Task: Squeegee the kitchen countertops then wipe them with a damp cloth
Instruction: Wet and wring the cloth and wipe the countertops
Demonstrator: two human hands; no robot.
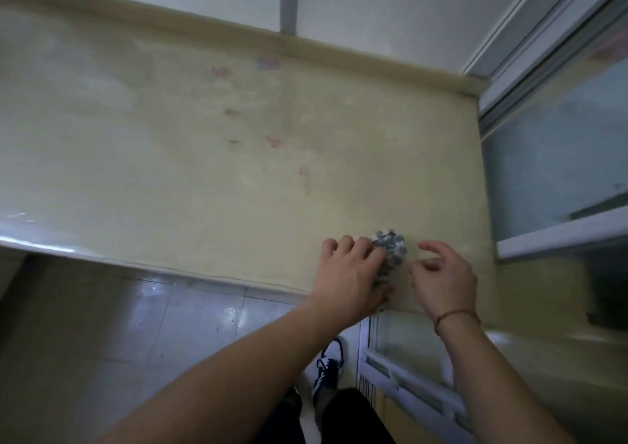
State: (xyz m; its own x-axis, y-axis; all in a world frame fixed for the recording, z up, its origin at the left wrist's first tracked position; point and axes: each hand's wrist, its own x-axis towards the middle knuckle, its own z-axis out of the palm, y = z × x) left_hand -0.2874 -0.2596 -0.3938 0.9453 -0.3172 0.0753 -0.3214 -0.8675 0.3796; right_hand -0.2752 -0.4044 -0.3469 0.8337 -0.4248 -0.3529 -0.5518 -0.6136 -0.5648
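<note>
A pale yellow countertop (204,158) fills most of the head view, with faint reddish marks near its middle. A bunched blue-and-white cloth (390,248) lies near the counter's front right edge. My left hand (353,273) rests on top of the cloth, palm down, fingers curled over it. Just to the right of the cloth hovers my right hand (441,277), its fingers loosely curled and apart, holding nothing. A thin red string circles the right wrist. No squeegee is in view.
A raised lip (306,47) runs along the counter's back under a white wall. A window frame and glass (550,158) bound the counter on the right. Below the front edge lie a tiled floor (153,324), a cabinet door with handle (401,369), and my shoe.
</note>
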